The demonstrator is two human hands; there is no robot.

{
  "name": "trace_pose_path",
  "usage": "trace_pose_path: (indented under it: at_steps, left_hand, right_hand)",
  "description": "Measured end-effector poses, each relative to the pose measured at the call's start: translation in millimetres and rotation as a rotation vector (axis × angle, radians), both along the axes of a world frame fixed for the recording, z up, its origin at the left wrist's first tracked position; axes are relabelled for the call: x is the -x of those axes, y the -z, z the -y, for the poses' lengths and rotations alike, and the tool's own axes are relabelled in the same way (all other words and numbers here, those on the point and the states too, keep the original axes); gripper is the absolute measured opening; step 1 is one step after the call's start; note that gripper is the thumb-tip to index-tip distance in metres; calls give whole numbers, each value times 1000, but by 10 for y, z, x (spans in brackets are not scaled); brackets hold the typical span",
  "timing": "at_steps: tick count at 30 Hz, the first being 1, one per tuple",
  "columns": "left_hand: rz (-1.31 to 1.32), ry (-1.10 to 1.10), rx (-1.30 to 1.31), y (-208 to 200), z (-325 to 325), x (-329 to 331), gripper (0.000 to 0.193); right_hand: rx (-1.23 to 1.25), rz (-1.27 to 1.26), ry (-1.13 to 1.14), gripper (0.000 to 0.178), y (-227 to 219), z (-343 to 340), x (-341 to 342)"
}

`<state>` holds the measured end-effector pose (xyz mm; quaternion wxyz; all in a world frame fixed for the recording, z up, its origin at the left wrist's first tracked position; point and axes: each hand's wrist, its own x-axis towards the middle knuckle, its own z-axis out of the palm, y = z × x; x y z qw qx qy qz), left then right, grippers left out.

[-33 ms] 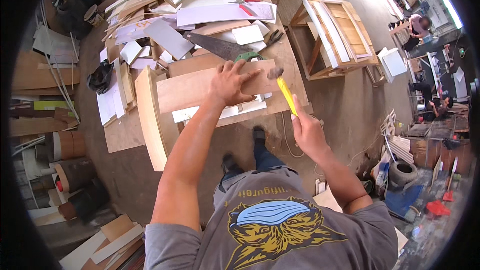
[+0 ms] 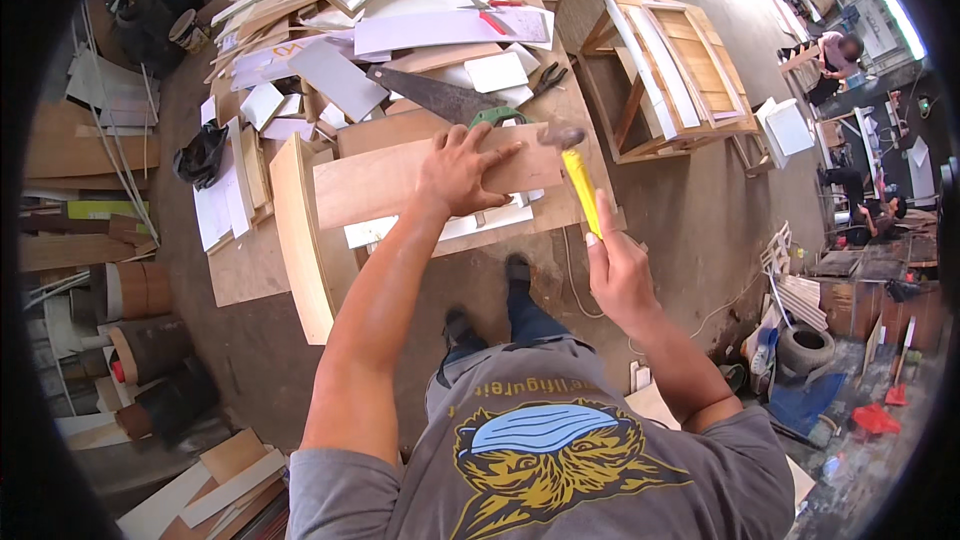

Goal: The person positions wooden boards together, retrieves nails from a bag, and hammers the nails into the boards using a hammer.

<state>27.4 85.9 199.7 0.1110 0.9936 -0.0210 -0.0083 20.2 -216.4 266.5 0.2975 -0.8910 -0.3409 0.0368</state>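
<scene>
My left hand lies flat with fingers spread on a light brown wooden board, pressing near its middle. My right hand is wrapped round the yellow handle of a hammer. The hammer's grey head is at the right end of the board; whether it touches the wood I cannot tell. A pale, curved wooden panel stands at the board's left end. White pieces show beneath the board's near edge. Just beyond my left fingers lies a handsaw with a green handle.
Wood offcuts are heaped over the far side of the worktable. Pliers and a red-handled tool lie there too. A wooden frame stands to the right. Two people are at the far right.
The hammer and my right hand have shifted slightly to the right, the hammer head a little up and away from the board's end. My left hand and the board have stayed in place.
</scene>
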Motion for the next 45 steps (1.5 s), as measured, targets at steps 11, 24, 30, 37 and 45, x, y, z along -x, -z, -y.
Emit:
trace_pose_path:
  at_steps: [11, 24, 30, 37, 45]
  left_hand:
    - [75, 15, -4, 82, 1, 13, 93]
    - [71, 24, 21, 36, 35, -21, 93]
    - [50, 26, 4, 73, 3, 1, 93]
    - [69, 33, -5, 74, 14, -62, 93]
    - [86, 43, 4, 68, 23, -58, 93]
  right_hand:
    - [-155, 69, 0, 67, 2, -14, 35]
    - [135, -36, -39, 67, 528, 177, -26]
    - [-42, 2, -7, 68, 51, -7, -3]
    - [38, -60, -22, 66, 337, 82, -66]
    - [123, -75, -7, 66, 447, 133, -32]
